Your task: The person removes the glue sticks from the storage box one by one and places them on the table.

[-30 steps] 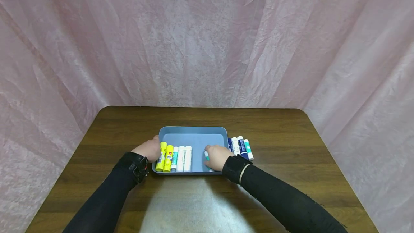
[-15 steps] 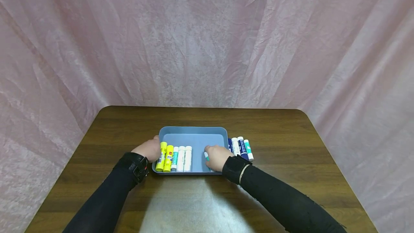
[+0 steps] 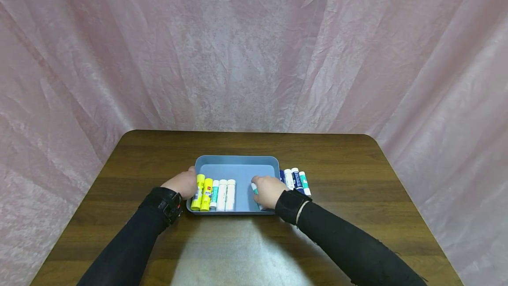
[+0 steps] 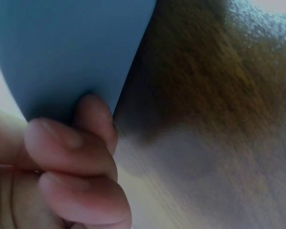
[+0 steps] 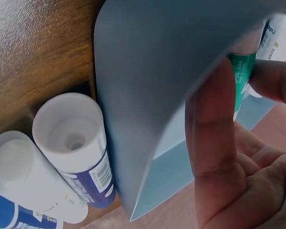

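Note:
A shallow blue-grey tray sits on the wooden table. My left hand grips its left wall, and the left wrist view shows curled fingers at the tray's lower edge. Inside the tray at the right, my right hand pinches a green-and-white glue stick between thumb and fingers; part of it is hidden behind the hand and the tray wall. On the tray's left side several glue sticks lie in a row: two yellow ones, a green-and-white one and two white ones.
Just outside the tray's right wall, several blue, white and green glue sticks lie side by side, close to my right wrist. The right wrist view shows a blue one with a white end beside the wall. A pink curtain hangs behind the table.
My right hand has shifted slightly to the right with the green-and-white glue stick in its fingers. The left hand and the tray look the same.

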Tool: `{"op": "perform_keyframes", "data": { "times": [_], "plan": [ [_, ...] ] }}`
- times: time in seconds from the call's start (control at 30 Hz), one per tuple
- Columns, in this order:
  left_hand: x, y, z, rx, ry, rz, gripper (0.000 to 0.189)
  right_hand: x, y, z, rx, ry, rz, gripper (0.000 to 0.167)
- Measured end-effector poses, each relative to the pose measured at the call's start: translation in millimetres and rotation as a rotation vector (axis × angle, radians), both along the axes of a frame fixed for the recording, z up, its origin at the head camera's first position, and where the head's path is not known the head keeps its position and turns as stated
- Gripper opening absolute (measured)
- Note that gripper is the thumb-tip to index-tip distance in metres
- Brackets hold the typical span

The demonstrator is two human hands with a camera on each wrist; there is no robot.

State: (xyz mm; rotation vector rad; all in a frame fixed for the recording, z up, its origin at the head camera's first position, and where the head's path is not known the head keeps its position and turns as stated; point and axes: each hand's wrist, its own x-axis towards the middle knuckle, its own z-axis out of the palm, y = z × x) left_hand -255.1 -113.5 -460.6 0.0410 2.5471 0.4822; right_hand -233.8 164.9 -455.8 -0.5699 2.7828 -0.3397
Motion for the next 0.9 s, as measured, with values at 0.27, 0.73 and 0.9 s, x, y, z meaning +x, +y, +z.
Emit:
{"op": "perform_keyframes", "data": {
  "times": [0.27,0.73,0.9],
  "plan": [
    [0.4,-1.0,1.0,0.002,0.009,-0.015,0.062,-1.9,2.8,3.7,-0.017,-0.006,-0.017,0.043],
    [-1.0,-0.1,0.9,-0.003,0.000,-0.005,0.061,-3.6,13.0,14.9,-0.045,0.021,-0.026,0.043],
    [-1.3,-1.0,-0.8,0.000,0.000,-0.010,0.062,-4.9,18.8,19.7,-0.048,0.035,-0.031,0.043]
  ]
}}
